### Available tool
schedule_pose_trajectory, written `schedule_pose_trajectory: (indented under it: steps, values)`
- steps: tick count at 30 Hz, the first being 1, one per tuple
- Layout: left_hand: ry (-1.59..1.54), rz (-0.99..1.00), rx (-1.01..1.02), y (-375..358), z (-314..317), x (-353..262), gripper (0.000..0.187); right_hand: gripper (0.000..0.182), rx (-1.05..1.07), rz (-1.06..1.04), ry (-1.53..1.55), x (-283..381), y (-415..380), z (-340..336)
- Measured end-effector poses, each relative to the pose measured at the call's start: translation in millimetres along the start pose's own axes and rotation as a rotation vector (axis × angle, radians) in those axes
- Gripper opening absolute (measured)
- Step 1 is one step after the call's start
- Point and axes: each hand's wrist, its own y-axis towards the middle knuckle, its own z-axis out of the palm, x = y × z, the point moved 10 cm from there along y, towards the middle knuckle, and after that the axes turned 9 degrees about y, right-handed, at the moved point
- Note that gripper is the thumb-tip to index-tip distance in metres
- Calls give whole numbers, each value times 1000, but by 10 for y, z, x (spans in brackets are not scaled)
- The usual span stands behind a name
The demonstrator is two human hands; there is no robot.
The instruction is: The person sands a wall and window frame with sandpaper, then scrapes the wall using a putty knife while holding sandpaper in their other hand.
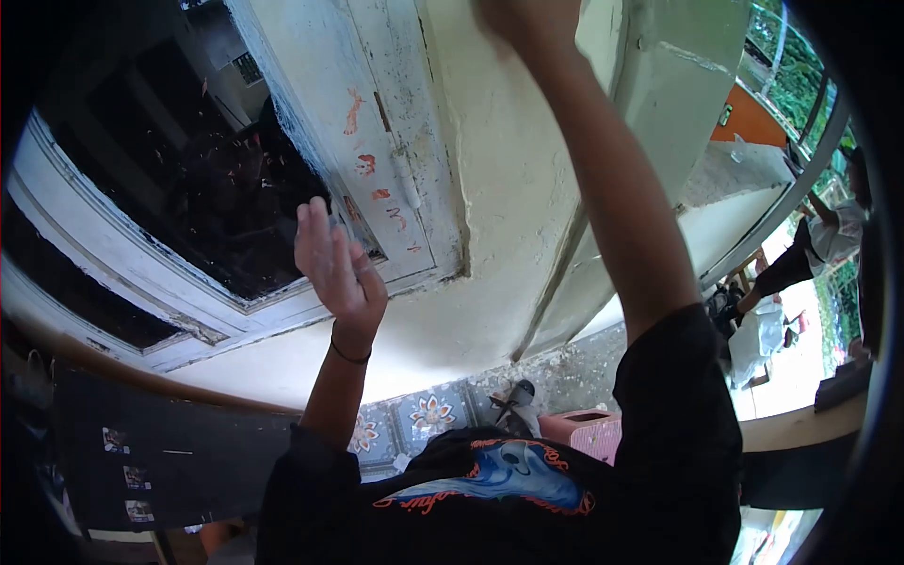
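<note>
My left hand (337,268) is raised in front of the window, fingers stretched out and thumb apart, with nothing in it. It is nearest to the lower corner of the dark glass (226,212) and the worn white window frame (372,75); whether it touches either cannot be seen. Orange-red marks and a bolt (407,179) are on that frame. Up at the top edge, my right hand (532,17) reaches in front of the pale wall (513,179). It is blurred and partly cut off, so its fingers are hidden.
Below are floor tiles with a flower pattern (431,414), a sandal (515,400) and a pink container (589,431). A dark panel with small pictures (207,461) stands at lower left. At right, a person (833,235) is near a railing with greenery behind.
</note>
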Motion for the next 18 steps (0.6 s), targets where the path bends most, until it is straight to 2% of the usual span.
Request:
schedule_pose_trajectory:
  steps: [2, 3, 4, 5, 7, 9, 16, 18]
  values:
    - [-68, -4, -34, 58, 148, -36, 35, 48, 54, -9, -45, 69, -684, 76]
    - [-65, 5, 44, 94, 286, -74, 34, 60, -1, 3, 28, 197, -956, -31]
    - [-61, 16, 117, 130, 431, -118, 33, 58, 91, 72, 103, 250, -1264, -50]
    - [-63, 1, 167, 167, 665, -160, 38, 62, 242, 48, 0, 244, -1902, 90]
    - [-50, -27, 167, 175, 790, -152, 42, 66, 341, 77, 53, 218, -2269, 99]
    - [5, -49, 189, 144, 889, -122, 52, 66, 366, 74, 50, 207, -2332, 95]
    - [40, 55, 137, 80, 899, -133, 46, 72, 330, -52, 78, 262, -1911, 160]
    - [48, 36, 123, 64, 933, -141, 46, 71, 293, 12, 100, 294, -1611, 123]
